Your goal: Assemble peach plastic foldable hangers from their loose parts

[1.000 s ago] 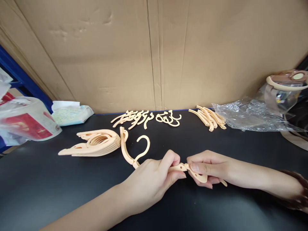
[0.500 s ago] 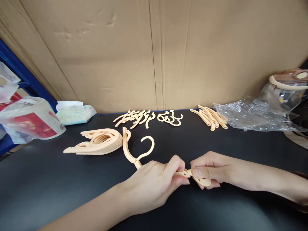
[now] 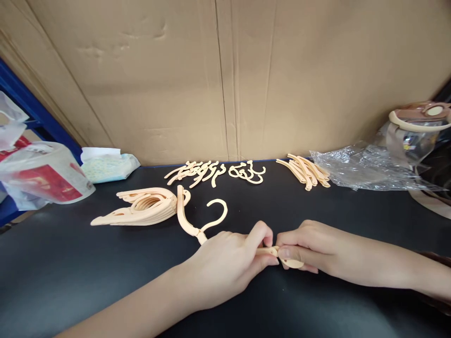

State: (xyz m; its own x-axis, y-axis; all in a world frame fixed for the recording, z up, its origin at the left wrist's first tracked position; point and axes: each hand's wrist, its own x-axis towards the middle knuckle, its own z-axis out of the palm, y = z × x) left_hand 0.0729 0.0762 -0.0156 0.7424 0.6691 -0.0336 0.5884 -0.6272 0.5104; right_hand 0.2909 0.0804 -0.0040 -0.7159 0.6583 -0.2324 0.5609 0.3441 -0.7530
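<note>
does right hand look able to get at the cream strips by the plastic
Probably yes: nothing visible stands between the right hand and the cream strips, but that hand grips a cream piece.

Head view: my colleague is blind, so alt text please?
A person's left hand grips a hooked cream hanger; the right hand holds a piece at its end. Beyond, a nested stack and loose parts lie on a black table.

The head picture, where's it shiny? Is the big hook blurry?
Head view: bright glints on the clear plastic and a pale sheen on the black table, lower right; head view: the big hook by the left hand looks fairly sharp.
</note>
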